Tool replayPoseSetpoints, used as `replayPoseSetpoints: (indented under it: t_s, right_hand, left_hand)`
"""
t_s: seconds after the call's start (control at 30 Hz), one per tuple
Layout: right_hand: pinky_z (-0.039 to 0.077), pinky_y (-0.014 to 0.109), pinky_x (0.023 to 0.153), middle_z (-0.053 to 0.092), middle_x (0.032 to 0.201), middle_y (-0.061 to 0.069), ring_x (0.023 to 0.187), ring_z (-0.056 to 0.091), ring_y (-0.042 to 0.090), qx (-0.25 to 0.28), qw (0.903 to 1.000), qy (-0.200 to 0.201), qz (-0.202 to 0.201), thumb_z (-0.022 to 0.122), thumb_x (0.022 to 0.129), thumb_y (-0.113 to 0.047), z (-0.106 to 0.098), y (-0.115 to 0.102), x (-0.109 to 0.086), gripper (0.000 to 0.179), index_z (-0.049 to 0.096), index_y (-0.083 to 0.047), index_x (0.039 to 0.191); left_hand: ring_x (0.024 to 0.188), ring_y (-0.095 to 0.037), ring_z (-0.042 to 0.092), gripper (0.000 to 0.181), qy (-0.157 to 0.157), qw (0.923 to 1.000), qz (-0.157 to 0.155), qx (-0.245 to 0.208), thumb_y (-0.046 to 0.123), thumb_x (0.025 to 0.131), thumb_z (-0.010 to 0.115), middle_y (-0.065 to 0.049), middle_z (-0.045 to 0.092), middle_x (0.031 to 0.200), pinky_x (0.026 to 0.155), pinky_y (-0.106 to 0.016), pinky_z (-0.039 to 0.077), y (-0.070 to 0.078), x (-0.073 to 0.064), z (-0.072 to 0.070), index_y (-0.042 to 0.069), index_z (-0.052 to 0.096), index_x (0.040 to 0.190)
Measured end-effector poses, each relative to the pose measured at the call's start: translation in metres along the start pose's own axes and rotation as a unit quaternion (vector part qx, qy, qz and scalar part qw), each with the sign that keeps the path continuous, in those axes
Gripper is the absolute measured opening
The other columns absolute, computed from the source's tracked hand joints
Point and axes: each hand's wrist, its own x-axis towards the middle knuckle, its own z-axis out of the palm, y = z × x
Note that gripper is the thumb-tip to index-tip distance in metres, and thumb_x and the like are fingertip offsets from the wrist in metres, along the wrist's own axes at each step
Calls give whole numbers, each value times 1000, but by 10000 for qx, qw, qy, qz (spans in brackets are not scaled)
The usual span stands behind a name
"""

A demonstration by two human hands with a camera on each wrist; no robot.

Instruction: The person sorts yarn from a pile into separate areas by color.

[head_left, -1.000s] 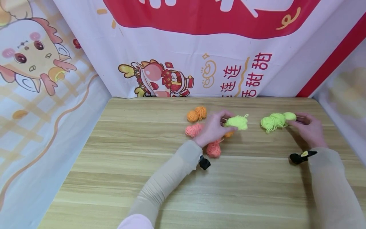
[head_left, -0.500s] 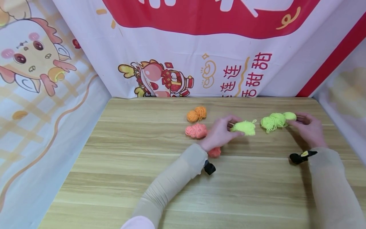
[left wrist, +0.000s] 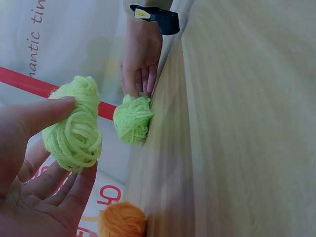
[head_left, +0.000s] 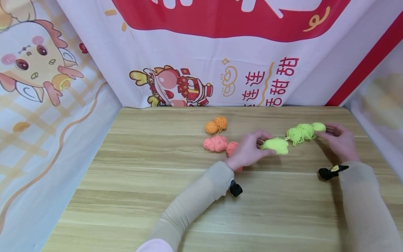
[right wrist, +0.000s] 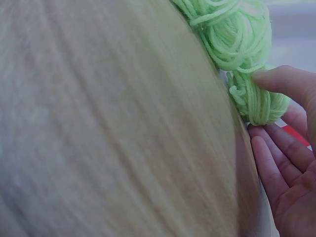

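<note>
My left hand (head_left: 248,150) pinches a yellow-green ball of yarn (head_left: 275,145) between thumb and fingers, held up off the wood in the left wrist view. My right hand (head_left: 341,141) grips another yellow-green ball of yarn (head_left: 319,127) at the right; in the right wrist view the thumb lies on its strands (right wrist: 256,101) and the fingertips are at its underside. Right against that ball lies a looser yellow-green ball of yarn (head_left: 300,134), left of the right hand. A loose strand from the left hand's ball reaches close to it.
Orange yarn balls (head_left: 216,125) lie near the back of the wooden table (head_left: 141,182). Pink yarn balls (head_left: 215,143) lie in front of them, partly hidden by my left hand and wrist. Printed cloths (head_left: 233,49) stand along the back and sides.
My left hand has moved right and slightly towards me with its yellow-green yarn ball, closer to the other green ones. Pink yarn behind it is uncovered. The right hand has stayed still.
</note>
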Motion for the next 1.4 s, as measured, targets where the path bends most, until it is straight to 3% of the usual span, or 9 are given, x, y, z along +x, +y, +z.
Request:
replayPoseSetpoints:
  t_s: [0.4,0.5,0.87,1.0,1.13,1.23,1.4]
  right_hand:
    - [43,10,79,54,136,8,112,52,9,-1,10000,-17,-26,73,90,-52,-1,-2,-1,81,46,-7,152]
    - [44,14,83,53,140,12,113,51,10,-31,10000,-32,-46,72,91,-51,-1,-3,-2,81,45,-7,153]
    - [47,24,96,49,146,18,119,51,14,-174,9998,-8,11,71,91,-54,0,-4,-2,83,43,-7,153]
    - [46,26,99,49,146,17,120,51,14,-106,9999,-11,59,71,91,-53,0,-4,-2,83,43,-7,154]
    - [46,19,94,51,143,14,118,52,12,-74,10000,-3,47,72,90,-53,0,-4,-3,83,43,-8,154]
    - [44,10,83,55,136,7,114,52,8,-7,10000,32,-14,74,89,-51,0,-3,-3,82,46,-8,152]
    - [42,6,79,56,130,1,110,52,5,86,9999,76,-43,76,88,-49,1,-3,-2,80,48,-7,151]
  left_hand:
    - [95,-1,61,41,-151,9997,15,-183,21,85,86,8,66,114,83,-12,49,-1,1,23,11,68,121]
    - [95,0,60,42,-203,9994,-118,-267,24,85,86,10,66,113,82,-12,49,-1,1,29,13,68,121]
    - [87,1,61,45,-379,9981,-355,-324,27,84,87,11,66,113,68,-15,53,-4,0,46,15,68,123]
    - [91,2,61,43,-405,9985,-236,-290,27,84,87,11,67,112,74,-12,51,-5,0,50,13,69,121]
    - [94,5,59,41,-354,9993,-69,-91,28,84,87,12,68,110,79,-10,48,-7,2,56,13,70,118]
    - [94,7,58,40,-335,9994,-21,-32,29,83,88,13,68,108,81,-10,48,-7,2,60,13,70,116]
    - [95,7,57,41,-384,9992,-105,46,31,83,88,15,68,108,83,-10,47,-5,2,64,14,70,116]
